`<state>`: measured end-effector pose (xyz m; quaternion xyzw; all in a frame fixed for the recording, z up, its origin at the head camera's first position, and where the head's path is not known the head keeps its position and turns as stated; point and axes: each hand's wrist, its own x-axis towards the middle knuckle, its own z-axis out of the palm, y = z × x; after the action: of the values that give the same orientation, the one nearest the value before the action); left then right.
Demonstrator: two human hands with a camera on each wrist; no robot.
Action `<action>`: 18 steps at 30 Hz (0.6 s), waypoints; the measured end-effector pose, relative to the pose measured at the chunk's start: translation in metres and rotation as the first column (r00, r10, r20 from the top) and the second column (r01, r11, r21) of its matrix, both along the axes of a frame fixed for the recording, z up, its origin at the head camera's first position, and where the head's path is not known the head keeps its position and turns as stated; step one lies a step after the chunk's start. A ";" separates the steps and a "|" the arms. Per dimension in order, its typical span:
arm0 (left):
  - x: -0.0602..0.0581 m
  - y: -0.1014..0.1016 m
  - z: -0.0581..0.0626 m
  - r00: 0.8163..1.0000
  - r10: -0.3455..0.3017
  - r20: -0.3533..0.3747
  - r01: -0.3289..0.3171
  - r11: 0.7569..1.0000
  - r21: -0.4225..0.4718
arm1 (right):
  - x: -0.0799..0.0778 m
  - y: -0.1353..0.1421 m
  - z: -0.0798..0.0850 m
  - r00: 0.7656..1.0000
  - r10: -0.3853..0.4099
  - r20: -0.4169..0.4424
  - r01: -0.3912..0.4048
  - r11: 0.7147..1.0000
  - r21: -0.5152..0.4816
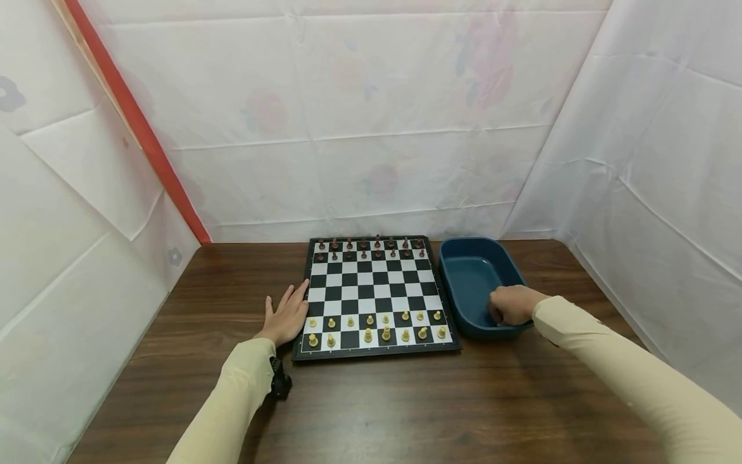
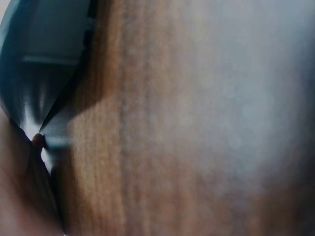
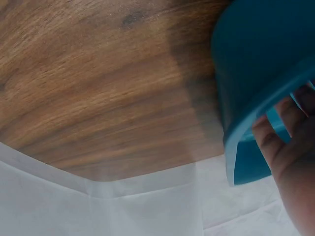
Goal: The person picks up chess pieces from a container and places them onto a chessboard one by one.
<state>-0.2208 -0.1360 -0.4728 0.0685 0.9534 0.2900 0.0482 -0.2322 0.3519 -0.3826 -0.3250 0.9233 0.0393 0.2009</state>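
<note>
A chessboard lies on the table, with dark red pieces in two rows at its far side and cream pieces in two rows at its near side. In the near row, the third square from the left holds no piece. My left hand lies spread beside the board, its fingertips touching the left edge. Inside the blue bin reaches my right hand, over the near right corner with its fingers bent downward. The right wrist view shows fingers past the rim; their tips are hidden.
The bin stands close against the board's right side on the brown wooden table. White patterned sheets hang behind and at both sides. A red strip runs down the left corner. A black device sits at my left wrist.
</note>
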 end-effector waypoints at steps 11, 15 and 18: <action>-0.001 -0.001 -0.004 1.000 0.002 -0.008 -0.002 1.000 0.002 | -0.005 -0.005 0.015 0.998 -0.044 -0.037 0.041 0.997 -0.067; 0.000 -0.002 -0.004 1.000 -0.006 -0.018 0.006 1.000 0.006 | -0.006 -0.007 0.022 0.997 -0.042 -0.070 0.036 0.996 -0.078; 0.000 -0.002 -0.003 1.000 -0.009 -0.019 0.009 1.000 0.006 | -0.007 -0.010 0.029 0.994 -0.021 -0.103 0.011 0.995 -0.103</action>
<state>-0.2208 -0.1377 -0.4758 0.0757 0.9526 0.2919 0.0404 -0.2390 0.3416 -0.3535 -0.3249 0.9358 0.0074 0.1362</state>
